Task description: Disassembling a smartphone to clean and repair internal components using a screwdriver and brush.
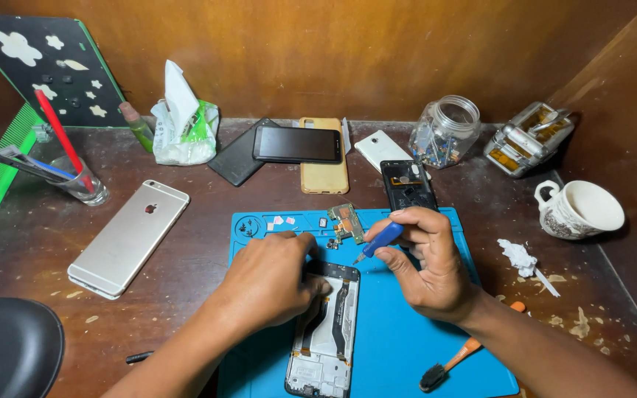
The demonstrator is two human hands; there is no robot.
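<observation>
1. Two hands work over the opened phone (324,332), which lies face-down on the blue mat (399,354) at the near edge of the counter (186,295), its back cover off and inner frame showing.
2. Nearest right, an orange-handled brush (455,361) rests on the mat beside the right forearm.
3. The left hand (263,284) presses on the upper-left corner of the phone; its fingers are curled against the frame, but I cannot tell if they pinch anything.
4. The right hand (429,265) has its grip pressed together around a small blue-handled screwdriver (377,242) — the tip points down-left, just above the phone's top edge.
5. The phone looks light, thin and stiff, yet fragile inside; I judge it is best held by the outer edges, not by the exposed parts.
6. Just beyond, a small circuit board (346,221) and tiny loose parts lie on the mat.
7. Farther back — a silver phone (128,237), a dark back cover (407,184), stacked phones (296,144), a glass jar (445,131) and a white cup (580,210).
</observation>
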